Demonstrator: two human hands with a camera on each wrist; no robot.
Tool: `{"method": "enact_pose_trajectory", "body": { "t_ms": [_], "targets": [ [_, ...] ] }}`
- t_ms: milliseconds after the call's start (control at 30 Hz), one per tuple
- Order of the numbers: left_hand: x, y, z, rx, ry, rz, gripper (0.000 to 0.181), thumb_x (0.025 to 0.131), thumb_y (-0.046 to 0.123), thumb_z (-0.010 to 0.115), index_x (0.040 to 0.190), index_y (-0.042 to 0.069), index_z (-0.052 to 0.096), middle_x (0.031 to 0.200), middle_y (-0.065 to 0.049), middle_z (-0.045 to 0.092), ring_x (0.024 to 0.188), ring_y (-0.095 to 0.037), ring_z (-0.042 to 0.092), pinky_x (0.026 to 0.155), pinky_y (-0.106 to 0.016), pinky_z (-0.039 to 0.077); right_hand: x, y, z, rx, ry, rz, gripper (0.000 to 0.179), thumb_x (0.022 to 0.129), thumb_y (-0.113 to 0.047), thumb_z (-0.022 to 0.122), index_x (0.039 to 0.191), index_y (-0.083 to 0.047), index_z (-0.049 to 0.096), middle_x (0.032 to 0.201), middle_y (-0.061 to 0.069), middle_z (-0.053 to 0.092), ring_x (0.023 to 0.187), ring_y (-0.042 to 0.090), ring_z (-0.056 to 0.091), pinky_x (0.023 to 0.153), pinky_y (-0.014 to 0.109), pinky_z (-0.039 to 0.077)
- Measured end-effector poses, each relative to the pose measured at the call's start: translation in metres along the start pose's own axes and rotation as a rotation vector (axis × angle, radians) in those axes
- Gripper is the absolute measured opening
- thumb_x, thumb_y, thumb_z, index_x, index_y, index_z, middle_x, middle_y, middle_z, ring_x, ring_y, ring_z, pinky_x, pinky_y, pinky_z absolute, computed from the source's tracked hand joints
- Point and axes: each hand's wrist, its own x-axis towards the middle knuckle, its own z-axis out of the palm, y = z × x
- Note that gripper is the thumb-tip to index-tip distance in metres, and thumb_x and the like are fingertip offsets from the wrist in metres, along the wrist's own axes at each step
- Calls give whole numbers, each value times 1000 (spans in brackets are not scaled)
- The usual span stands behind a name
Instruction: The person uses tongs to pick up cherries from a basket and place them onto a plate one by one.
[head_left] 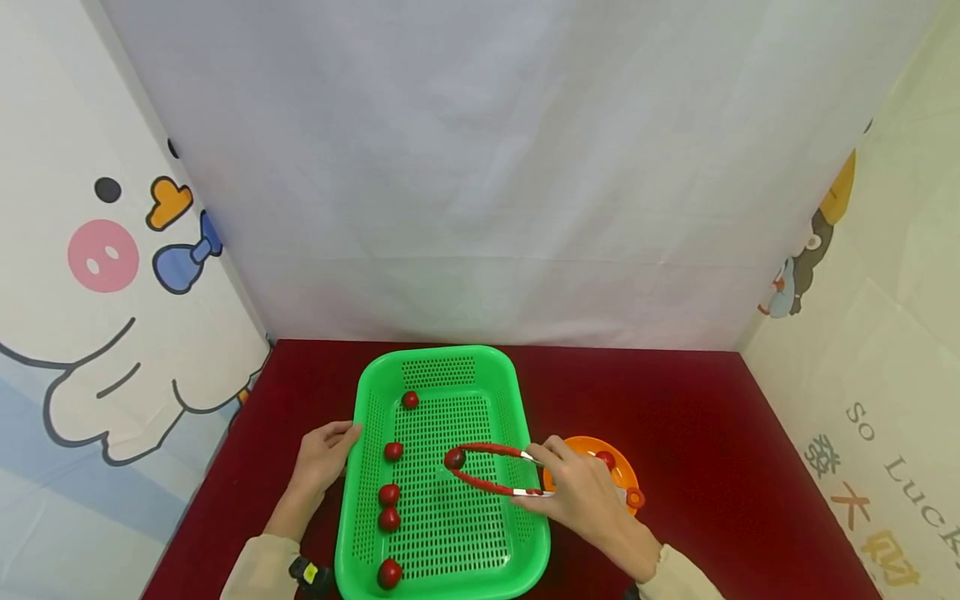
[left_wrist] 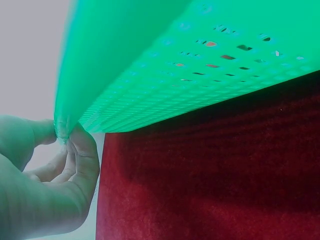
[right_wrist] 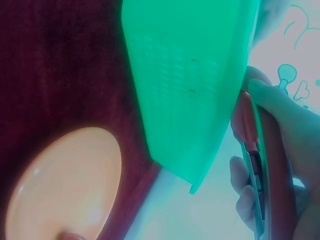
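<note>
My right hand grips a pair of red-tipped tongs over the right side of a green plastic basket. Between the tong tips is a small dark red fruit-like ball, held above the basket's floor. The fingers of my left hand pinch the basket's left rim, as the left wrist view shows from below with the hand around the edge. Several more red balls lie inside, along the basket's left half, one of them at the near end.
Right of the basket, partly behind the right hand, is an orange plate with a red ball on it. A dark red cloth covers the table. White and printed fabric walls stand at the back and both sides.
</note>
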Motion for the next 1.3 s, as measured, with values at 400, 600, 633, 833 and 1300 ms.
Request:
{"method": "enact_pose_trajectory", "body": {
  "t_ms": [400,600,633,833,1300],
  "targets": [
    [-2,3,0,8,1,5,51,109,28,55,144,-9,51,136,-32,58,98,-22,69,72,-30,57,-13,12,-3,47,78,67,59,57,-39,102,100,-9,74,86,-5,59,53,-5,42,48,6,30],
    [-2,3,0,13,-1,0,52,109,28,55,145,-9,50,136,-32,58,99,-23,69,72,-29,57,-20,16,-6,14,123,116,55,59,-40,100,99,-12,75,91,-5,66,57,0,47,50,13,40],
    [-2,3,0,13,0,-1,51,109,28,55,145,-8,50,136,-32,58,97,-21,69,72,-29,57,-21,17,-6,11,130,124,54,59,-40,100,99,-13,74,91,-6,66,57,0,48,49,13,40],
    [-3,3,-1,14,0,6,51,109,28,55,144,-9,51,135,-31,59,94,-18,68,71,-28,56,-27,20,-9,10,154,172,54,58,-38,100,99,-15,74,89,-8,64,60,6,53,47,12,38],
    [-3,4,-1,14,5,-5,51,108,28,56,144,-8,51,135,-32,59,92,-17,67,69,-29,55,-49,30,-18,34,209,249,58,55,-32,102,102,-12,74,86,-8,58,60,2,46,48,10,36]
  ]
}}
